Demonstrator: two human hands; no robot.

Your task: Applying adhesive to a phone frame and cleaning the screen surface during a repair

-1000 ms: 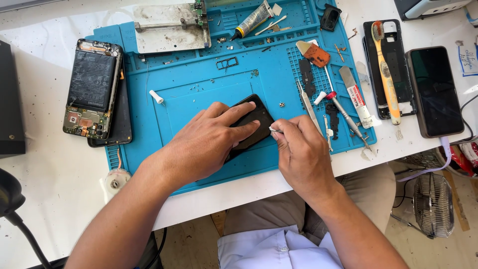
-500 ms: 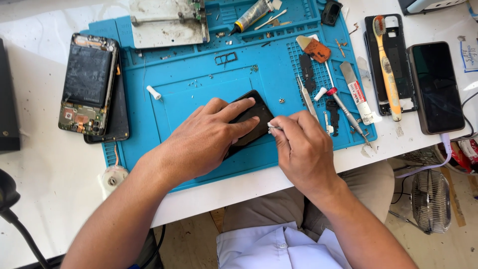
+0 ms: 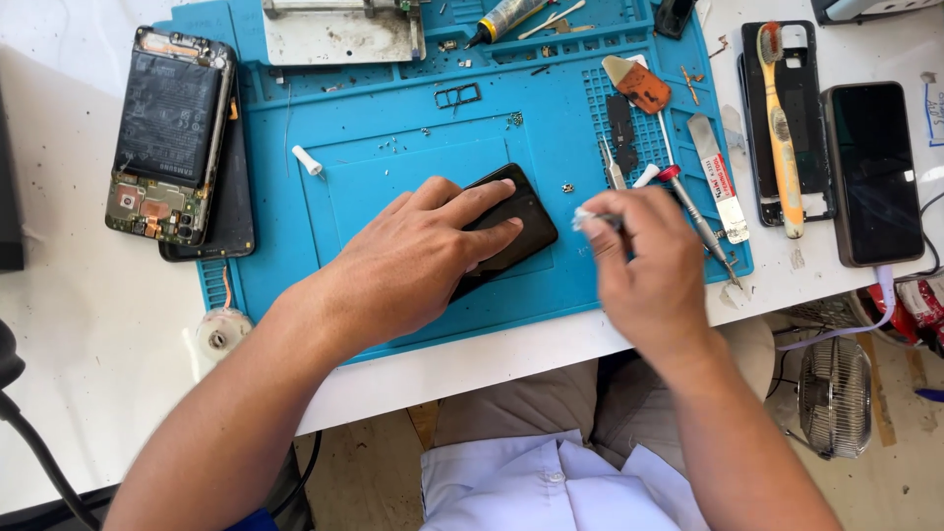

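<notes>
Here: left hand (image 3: 413, 261) flat, pressing one black phone (image 3: 511, 226) onto blue mat (image 3: 393, 157); right hand (image 3: 644, 265) pinching small white bit (image 3: 582, 218).

Under the left hand (image 3: 413, 261) lies a dark phone (image 3: 511, 226), its black glass blank, fingers pressed flat on it. Well right of the right hand (image 3: 644, 270), a black smartphone (image 3: 873, 172) rests on the white counter (image 3: 88, 324), screen dark and upright. Far left of the left hand, an opened phone (image 3: 169, 133) shows a black battery with a grey printed label. Just beyond the right hand, a flat metal blade (image 3: 718, 177) carries a white-and-red label.
</notes>
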